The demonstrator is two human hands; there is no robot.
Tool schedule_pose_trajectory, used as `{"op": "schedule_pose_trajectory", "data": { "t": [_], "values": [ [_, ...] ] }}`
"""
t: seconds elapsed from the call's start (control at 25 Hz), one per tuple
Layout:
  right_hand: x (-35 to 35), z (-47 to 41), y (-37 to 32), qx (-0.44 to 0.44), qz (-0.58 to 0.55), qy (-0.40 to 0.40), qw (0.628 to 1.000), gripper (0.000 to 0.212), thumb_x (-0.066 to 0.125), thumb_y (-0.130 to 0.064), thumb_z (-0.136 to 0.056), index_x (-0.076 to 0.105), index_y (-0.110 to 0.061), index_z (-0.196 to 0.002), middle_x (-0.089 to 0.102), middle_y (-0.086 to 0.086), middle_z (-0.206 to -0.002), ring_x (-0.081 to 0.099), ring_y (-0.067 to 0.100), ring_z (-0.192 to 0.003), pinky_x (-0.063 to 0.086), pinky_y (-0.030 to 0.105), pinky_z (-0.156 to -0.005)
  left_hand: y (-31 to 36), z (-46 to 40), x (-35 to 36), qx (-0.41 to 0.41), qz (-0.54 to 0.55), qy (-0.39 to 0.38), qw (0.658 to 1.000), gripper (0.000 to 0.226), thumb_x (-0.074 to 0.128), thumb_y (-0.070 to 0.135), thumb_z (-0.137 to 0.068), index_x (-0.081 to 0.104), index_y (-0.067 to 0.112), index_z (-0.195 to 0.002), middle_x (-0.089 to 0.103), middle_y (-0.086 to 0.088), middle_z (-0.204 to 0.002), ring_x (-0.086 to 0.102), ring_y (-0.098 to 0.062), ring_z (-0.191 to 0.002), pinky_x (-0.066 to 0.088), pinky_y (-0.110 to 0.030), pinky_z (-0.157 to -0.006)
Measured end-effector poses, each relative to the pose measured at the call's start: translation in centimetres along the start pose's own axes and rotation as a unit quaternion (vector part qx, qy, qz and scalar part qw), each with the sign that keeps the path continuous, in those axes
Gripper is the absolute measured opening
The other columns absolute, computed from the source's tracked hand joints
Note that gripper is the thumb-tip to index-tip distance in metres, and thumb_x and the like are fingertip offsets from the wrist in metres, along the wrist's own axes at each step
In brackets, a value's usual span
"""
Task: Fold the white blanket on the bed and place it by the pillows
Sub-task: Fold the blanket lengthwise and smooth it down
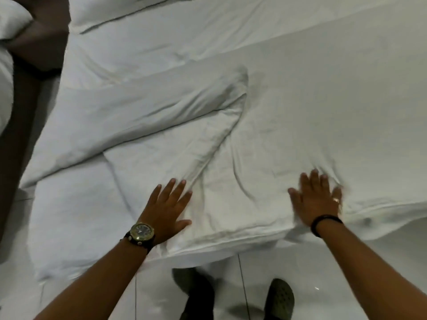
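We press our left hand (167, 204) and right hand (316, 199) flat, fingers straight and gripping nothing, on the rumpled white blanket (231, 139) near the bed's edge.

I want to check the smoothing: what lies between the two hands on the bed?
In the head view, only wrinkled white blanket lies between the left hand and the right hand; both rest flat on it.

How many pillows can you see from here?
2: one pillow at the top edge on the bed, another pillow at the far left top corner. Both are cropped; more may lie outside view.
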State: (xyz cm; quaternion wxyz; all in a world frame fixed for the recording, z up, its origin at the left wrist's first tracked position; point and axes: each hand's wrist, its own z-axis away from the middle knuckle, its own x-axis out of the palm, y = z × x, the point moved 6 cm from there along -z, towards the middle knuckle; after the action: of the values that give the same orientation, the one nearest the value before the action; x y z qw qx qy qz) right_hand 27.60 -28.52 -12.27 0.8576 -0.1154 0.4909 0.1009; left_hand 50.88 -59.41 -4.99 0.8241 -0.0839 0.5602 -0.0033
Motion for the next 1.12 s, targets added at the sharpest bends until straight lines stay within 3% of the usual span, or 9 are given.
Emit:
{"op": "schedule_pose_trajectory", "data": {
  "t": [0.2,0.32,0.48,0.6,0.72,0.84,1.0,1.08,1.12],
  "values": [
    [2.8,2.0,-17.0,0.006,-0.073,-0.156,0.985,0.113,0.026,-0.093,-0.068,-0.019,-0.031,-0.150,-0.033,0.010,-0.156,-0.026,0.038,-0.143,-0.010,0.069,-0.108,-2.8,-0.6,2.2,0.023,0.115,-0.012,0.993,0.085,0.073,0.051,-0.070,0.044,0.024,-0.145,0.027,-0.016,-0.157,0.025,-0.044,-0.142,0.027,-0.065,-0.108],
    [5.0,-0.4,-19.3,0.078,-0.028,-0.144,0.986,0.117,0.022,-0.091,-0.069,-0.038,-0.023,-0.142,-0.052,0.016,-0.142,-0.038,0.043,-0.136,-0.015,0.069,-0.107,-5.7,-3.5,3.3,0.061,0.161,0.034,0.984,0.085,0.062,0.045,-0.077,0.028,0.025,-0.152,0.010,-0.015,-0.161,0.008,-0.044,-0.147,0.012,-0.062,-0.114],
    [6.2,-1.8,-19.1,0.081,-0.031,-0.116,0.989,0.114,0.015,-0.096,-0.061,-0.060,-0.029,-0.115,-0.069,0.008,-0.121,-0.058,0.034,-0.118,-0.036,0.059,-0.093,-10.3,-10.6,2.1,0.085,0.172,0.029,0.981,0.094,0.049,0.072,-0.079,0.015,0.026,-0.154,0.001,-0.015,-0.163,-0.001,-0.038,-0.149,0.005,-0.054,-0.118],
    [6.8,-2.1,-18.7,0.097,-0.048,-0.128,0.986,0.116,0.010,-0.099,-0.055,-0.061,-0.030,-0.115,-0.068,0.009,-0.124,-0.063,0.031,-0.114,-0.046,0.054,-0.084,-14.3,-16.7,-0.7,0.057,0.135,0.077,0.986,0.093,0.058,0.058,-0.082,0.019,0.015,-0.154,0.009,-0.022,-0.162,0.008,-0.042,-0.148,0.012,-0.057,-0.115],
    [7.1,-2.3,-18.5,0.097,-0.061,-0.144,0.983,0.116,0.007,-0.099,-0.054,-0.062,-0.028,-0.114,-0.068,0.011,-0.124,-0.062,0.034,-0.115,-0.047,0.055,-0.081,-18.9,-21.0,0.0,-0.031,0.101,-0.024,0.994,0.124,0.065,0.070,-0.070,-0.007,0.014,-0.154,-0.006,-0.014,-0.164,-0.004,-0.033,-0.150,0.006,-0.056,-0.118],
    [7.1,-2.8,-18.5,0.096,-0.076,-0.149,0.981,0.113,0.007,-0.097,-0.056,-0.061,-0.028,-0.115,-0.068,0.011,-0.123,-0.062,0.036,-0.115,-0.046,0.057,-0.083,-19.9,-22.2,1.1,-0.059,0.130,-0.058,0.988,0.135,0.071,0.075,-0.058,-0.001,0.014,-0.154,0.008,-0.013,-0.163,0.011,-0.031,-0.149,0.022,-0.053,-0.115],
    [5.8,-1.6,-18.5,0.102,-0.062,-0.121,0.985,0.117,0.025,-0.092,-0.067,-0.054,-0.029,-0.124,-0.061,0.013,-0.133,-0.052,0.039,-0.126,-0.039,0.059,-0.091,-24.2,-22.2,-0.3,-0.069,0.141,-0.031,0.987,0.085,0.077,0.061,-0.065,0.045,0.019,-0.133,0.052,-0.019,-0.131,0.049,-0.042,-0.119,0.046,-0.053,-0.093],
    [3.6,-1.4,-19.2,0.143,-0.117,-0.064,0.981,0.117,0.046,-0.080,-0.072,-0.026,-0.026,-0.148,-0.030,0.019,-0.155,-0.022,0.043,-0.143,-0.020,0.063,-0.106,-26.3,-21.6,-0.3,-0.066,0.125,-0.066,0.988,0.064,0.076,0.053,-0.068,0.053,0.020,-0.119,0.059,-0.016,-0.117,0.057,-0.041,-0.105,0.050,-0.050,-0.083],
    [2.0,-1.5,-20.4,0.162,-0.172,-0.014,0.972,0.107,0.055,-0.068,-0.075,-0.001,-0.023,-0.153,-0.003,0.022,-0.159,0.003,0.044,-0.145,0.001,0.062,-0.113,-26.9,-21.0,-0.1,-0.058,0.101,-0.077,0.990,0.062,0.075,0.050,-0.069,0.053,0.021,-0.119,0.059,-0.014,-0.116,0.057,-0.040,-0.104,0.051,-0.049,-0.081]
  ]
}}
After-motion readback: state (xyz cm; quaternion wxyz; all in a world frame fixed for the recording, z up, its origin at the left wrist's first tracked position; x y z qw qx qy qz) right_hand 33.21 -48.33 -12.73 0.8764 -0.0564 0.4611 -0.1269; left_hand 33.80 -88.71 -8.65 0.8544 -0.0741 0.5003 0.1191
